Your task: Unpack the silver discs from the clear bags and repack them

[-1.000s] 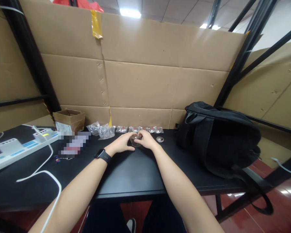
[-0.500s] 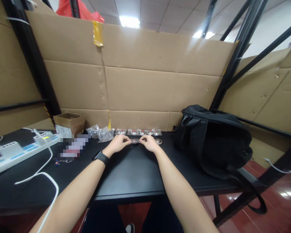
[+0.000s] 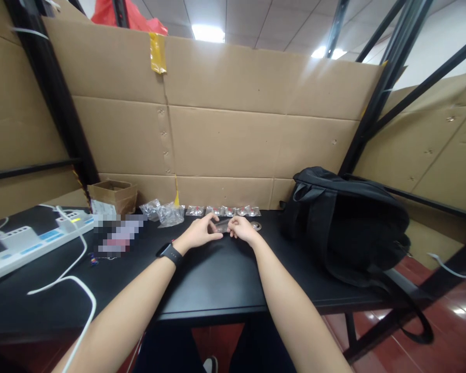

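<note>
Honestly, the far left worries me first: the white cable (image 3: 93,303) looping from the power strip (image 3: 34,246) crosses in front of my left forearm, so a backward pull of the elbow could snag it and drag the strip. Next along, the crumpled clear plastic bags (image 3: 169,213) are light enough, I'd judge, for a careless sleeve-side brush to scatter them. On my left hand (image 3: 198,231) the thumb and fingers are spread in a curve around the left end of a clear plastic piece (image 3: 222,226); I can't tell whether they touch it. That piece sits between my hands, near the middle of the desk (image 3: 213,280) and just in front of the row of clear packets (image 3: 229,211). The fingers of my right hand (image 3: 243,229) seem to pinch its right end. With only that hold, thin slick film could slip or crease, and stretching forward could knock the packets out of line. Just beside my right knuckles lies a small ring (image 3: 260,226), perhaps a tape roll, which a sideways sweep might send towards the black backpack (image 3: 357,228).

As for writing, left to right: a yellow sticker (image 3: 75,220) on the strip, a white label (image 3: 103,211) on the cardboard box (image 3: 120,196), and red marks on the packets, all too small or blurred to read. I find no legible brand on the backpack.
</note>
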`<state>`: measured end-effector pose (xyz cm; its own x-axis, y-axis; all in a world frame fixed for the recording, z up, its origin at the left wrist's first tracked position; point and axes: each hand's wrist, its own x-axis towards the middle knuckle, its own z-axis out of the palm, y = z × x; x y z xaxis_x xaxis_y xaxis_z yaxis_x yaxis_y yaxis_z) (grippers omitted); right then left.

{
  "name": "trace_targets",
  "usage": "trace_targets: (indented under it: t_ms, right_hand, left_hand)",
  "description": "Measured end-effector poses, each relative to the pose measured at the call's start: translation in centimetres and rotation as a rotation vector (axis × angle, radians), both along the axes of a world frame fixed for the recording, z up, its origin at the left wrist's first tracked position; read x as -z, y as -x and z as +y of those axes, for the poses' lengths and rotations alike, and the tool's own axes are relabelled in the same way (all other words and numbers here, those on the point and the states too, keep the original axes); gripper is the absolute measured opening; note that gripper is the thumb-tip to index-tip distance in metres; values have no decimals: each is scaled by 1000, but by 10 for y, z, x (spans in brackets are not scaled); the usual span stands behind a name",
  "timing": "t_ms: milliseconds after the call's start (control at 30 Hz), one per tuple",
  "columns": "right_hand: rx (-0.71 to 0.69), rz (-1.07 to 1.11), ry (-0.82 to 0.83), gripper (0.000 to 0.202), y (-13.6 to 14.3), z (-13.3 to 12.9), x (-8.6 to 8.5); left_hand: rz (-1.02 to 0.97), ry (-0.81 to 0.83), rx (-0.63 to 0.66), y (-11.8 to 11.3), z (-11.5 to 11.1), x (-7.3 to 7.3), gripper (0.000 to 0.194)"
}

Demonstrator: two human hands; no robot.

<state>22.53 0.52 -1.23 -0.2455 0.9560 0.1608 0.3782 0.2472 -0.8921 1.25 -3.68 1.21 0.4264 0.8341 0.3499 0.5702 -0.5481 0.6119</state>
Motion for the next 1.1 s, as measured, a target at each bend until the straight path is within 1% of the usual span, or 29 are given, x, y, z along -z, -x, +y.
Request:
trace_targets:
  t_ms: [33,100,133,200,267,300,367,433,500,567,667,767,867,1000,1100]
  right_hand:
    - [10,-9,-3,10,-1,1,1]
    - [40,-30,-21,11,-4,4,3]
    - [58,-42,-35,11,-6,5,4]
    - [94,-63,-71,10,-8,7,6]
    - [125,-83,-106,11,-9,8,9]
    - [138,-93,-121,15,-9,8,10]
    - [154,-115,-147,25,-8,7,11]
    - [154,-143,-170,31,-6,5,10]
    - [143,-179,-190,28,-5,3,7]
    - [127,-222,-201,21,-4,0,4]
    - [101,-280,-219,22,-3,-3,0]
    - [52,-314,-255,28,-2,-7,-3]
    - [-12,-386,-326,31,0,-9,-4]
    - [-24,-590,-416,39,2,-12,-4]
    - [-8,-638,-405,30,5,-16,-6]
  left_hand:
    - [19,-14,-18,-1,-1,1,39]
    - [60,-28,-81,-2,-1,2,33]
    - [74,-19,-122,-1,0,2,29]
    - [92,12,-183,0,0,1,27]
    - [88,19,-205,0,0,0,26]
    - [82,-4,-206,-2,0,-1,24]
    - [73,-106,-214,-6,-3,-1,20]
    - [86,-251,-212,-13,-7,-1,21]
    - [135,-373,-178,-19,-11,0,24]
    - [224,-433,-127,-23,-13,1,25]
    - [383,-425,-88,-26,-12,6,25]
    - [485,-387,-141,-25,-8,12,27]
    - [527,-357,-199,-23,-3,17,26]
    - [546,-348,-249,-23,0,20,24]
    - [548,-358,-265,-23,-1,19,26]
